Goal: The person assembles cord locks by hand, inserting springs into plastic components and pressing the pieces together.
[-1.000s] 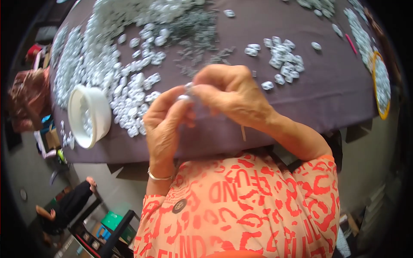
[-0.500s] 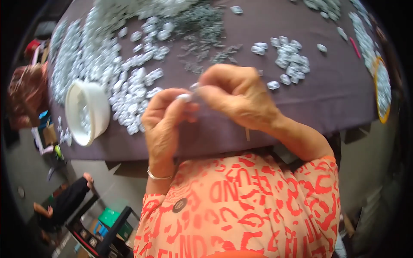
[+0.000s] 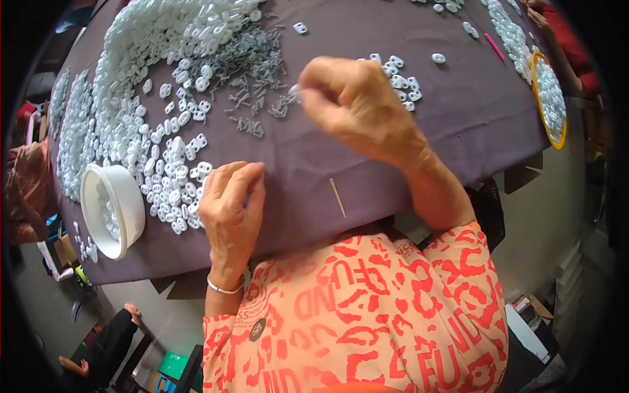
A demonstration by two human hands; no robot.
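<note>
In the right hand (image 3: 359,105) a white piece (image 3: 295,91) seems pinched; the left hand (image 3: 228,202) is half-curled, contents unclear. Grey pins (image 3: 249,127) left of the former could be scattered if brushed.

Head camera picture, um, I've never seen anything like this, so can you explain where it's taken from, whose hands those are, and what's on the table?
There is no robot here. A person wears two wide fisheye cameras side by side on their head, and this is the left one's view, looking down; the lens bends straight edges.

The bare hands are the wearer's own. The right hand seems to pinch a small white piece at its fingertips. The left hand is beside loose white pieces; I can't see anything held in it.

On the dark tablecloth lie a big white heap, thin grey bits, a white tub, a thin pale stick and a yellow-rimmed basket.
</note>
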